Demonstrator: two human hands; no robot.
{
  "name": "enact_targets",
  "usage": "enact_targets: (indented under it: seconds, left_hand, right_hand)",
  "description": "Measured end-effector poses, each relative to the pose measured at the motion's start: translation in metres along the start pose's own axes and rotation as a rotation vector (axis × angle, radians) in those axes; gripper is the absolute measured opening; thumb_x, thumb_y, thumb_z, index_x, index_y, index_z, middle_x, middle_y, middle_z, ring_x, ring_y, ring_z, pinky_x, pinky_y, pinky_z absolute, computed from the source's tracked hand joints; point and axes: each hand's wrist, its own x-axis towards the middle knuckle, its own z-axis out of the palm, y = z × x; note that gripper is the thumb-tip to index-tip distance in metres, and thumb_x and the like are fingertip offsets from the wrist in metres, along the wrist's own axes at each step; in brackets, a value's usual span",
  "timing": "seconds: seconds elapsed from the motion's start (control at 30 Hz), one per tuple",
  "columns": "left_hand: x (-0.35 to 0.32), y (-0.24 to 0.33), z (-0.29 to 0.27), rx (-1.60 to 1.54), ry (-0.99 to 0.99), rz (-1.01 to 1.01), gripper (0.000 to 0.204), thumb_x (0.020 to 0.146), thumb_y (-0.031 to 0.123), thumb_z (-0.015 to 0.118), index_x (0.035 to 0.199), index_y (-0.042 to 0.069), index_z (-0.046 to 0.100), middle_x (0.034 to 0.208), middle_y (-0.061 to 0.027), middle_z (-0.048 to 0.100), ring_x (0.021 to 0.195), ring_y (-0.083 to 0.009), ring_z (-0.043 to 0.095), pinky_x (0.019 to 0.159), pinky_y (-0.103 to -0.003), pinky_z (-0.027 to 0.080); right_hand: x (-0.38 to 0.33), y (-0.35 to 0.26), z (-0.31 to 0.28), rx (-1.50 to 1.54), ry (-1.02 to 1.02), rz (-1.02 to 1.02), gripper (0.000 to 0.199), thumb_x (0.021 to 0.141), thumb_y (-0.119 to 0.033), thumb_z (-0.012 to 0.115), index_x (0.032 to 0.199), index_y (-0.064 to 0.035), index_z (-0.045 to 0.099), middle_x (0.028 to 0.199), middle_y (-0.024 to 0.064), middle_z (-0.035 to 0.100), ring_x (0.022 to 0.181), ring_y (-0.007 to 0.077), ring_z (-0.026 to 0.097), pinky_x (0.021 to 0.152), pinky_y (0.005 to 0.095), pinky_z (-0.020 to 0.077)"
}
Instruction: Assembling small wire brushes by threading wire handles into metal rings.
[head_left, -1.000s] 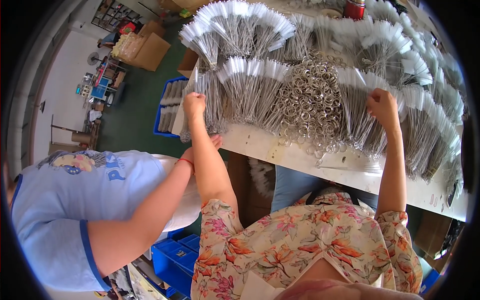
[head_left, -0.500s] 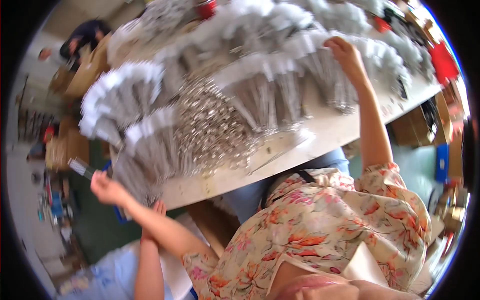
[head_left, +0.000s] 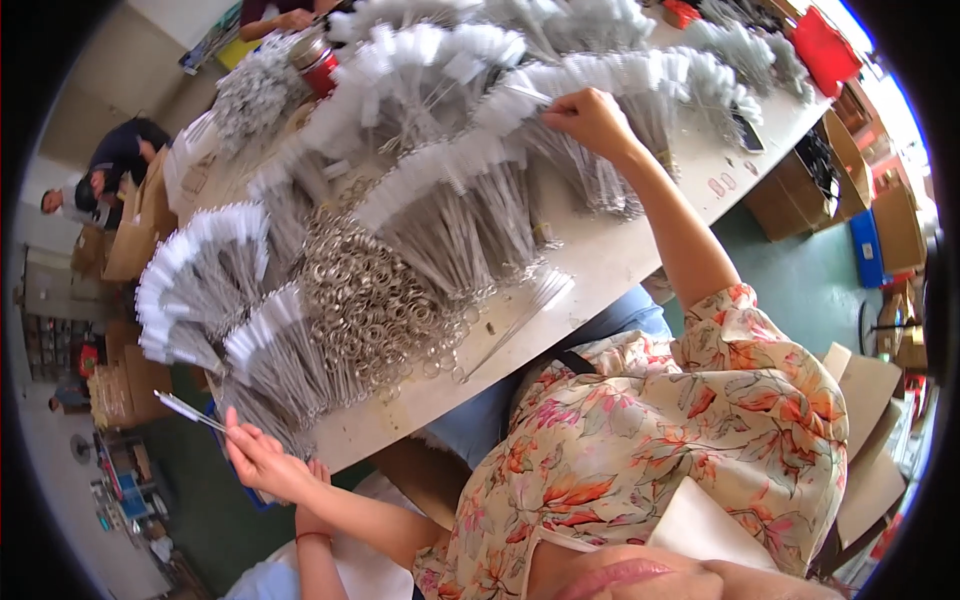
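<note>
My left hand (head_left: 262,462) is closed round the thin wire stems of what looks like a couple of white-bristled brushes (head_left: 190,410), held out past the table's left corner with the bristle ends pointing away. My right hand (head_left: 592,120) reaches over the far bundles, its fingers pinched on a white-tipped wire brush (head_left: 527,94). Bundles of the same brushes (head_left: 455,205) lie fanned on the table, white ends away from me. Between the bundles spreads a heap of small metal rings (head_left: 375,285). A few loose brushes (head_left: 520,322) lie near the front edge.
Another person's forearm (head_left: 312,540) with a red bracelet comes up beside my left wrist. A red-and-metal flask (head_left: 315,66) stands at the back of the white table (head_left: 630,255). Cardboard boxes (head_left: 795,190) and a blue crate (head_left: 866,247) sit right of it; more people are beyond.
The view has shifted. My right hand has moved left along the bundles, and a brush now shows at its fingertips. My left hand still holds its brushes out beyond the table corner.
</note>
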Motion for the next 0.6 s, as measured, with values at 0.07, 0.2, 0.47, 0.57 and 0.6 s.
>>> enact_targets:
  seconds: [0.07,0.2,0.47,0.57,0.6]
  left_hand:
    - [-0.009,-0.003,0.002,-0.086,-0.078,-0.063,0.03,0.094,0.021,0.048,0.109,-0.003,0.058,0.066,0.0064,0.037,0.048,0.0006,0.022,0.04,-0.018,0.015]
    - [-0.02,0.003,0.006,-0.297,-0.097,-0.211,0.032,0.094,0.021,0.048,0.108,-0.006,0.055,0.066,0.0046,0.033,0.052,-0.0013,0.023,0.041,-0.017,0.016]
    - [-0.052,-0.034,-0.026,-0.401,-0.24,-0.356,0.037,0.095,0.03,0.046,0.116,0.0,0.049,0.065,0.0028,0.04,0.047,-0.001,0.028,0.036,-0.015,0.019]
    - [-0.061,-0.031,-0.022,-0.328,-0.171,-0.447,0.037,0.095,0.032,0.044,0.118,0.003,0.048,0.065,0.003,0.041,0.045,-0.0012,0.028,0.035,-0.016,0.019]
    - [-0.065,-0.029,-0.027,-0.33,-0.157,-0.46,0.036,0.095,0.032,0.044,0.118,0.004,0.048,0.065,0.0029,0.041,0.046,-0.0013,0.028,0.036,-0.016,0.019]
  right_hand:
    - [0.011,0.001,-0.009,0.129,0.061,-0.006,0.024,0.074,-0.029,0.065,0.087,-0.0101,0.069,0.072,0.0092,0.066,0.071,0.0211,0.064,0.069,0.0349,0.0494]
    - [0.053,0.043,-0.082,0.705,0.393,-0.09,0.022,0.081,-0.023,0.061,0.092,-0.005,0.067,0.077,0.0031,0.065,0.065,0.0146,0.057,0.063,0.0308,0.048]
    - [0.079,0.227,-0.155,-0.008,0.455,0.337,0.03,0.076,-0.037,0.062,0.091,-0.0126,0.069,0.087,0.0078,0.066,0.082,0.0181,0.061,0.076,0.0344,0.0474]
    - [0.076,0.245,-0.143,-0.282,0.269,0.527,0.04,0.07,-0.049,0.064,0.093,-0.0173,0.069,0.098,0.0097,0.066,0.095,0.0231,0.061,0.084,0.0378,0.0453]
    - [0.081,0.24,-0.133,-0.386,0.198,0.617,0.041,0.068,-0.051,0.065,0.094,-0.0186,0.07,0.101,0.009,0.065,0.099,0.0247,0.06,0.085,0.0387,0.0446]
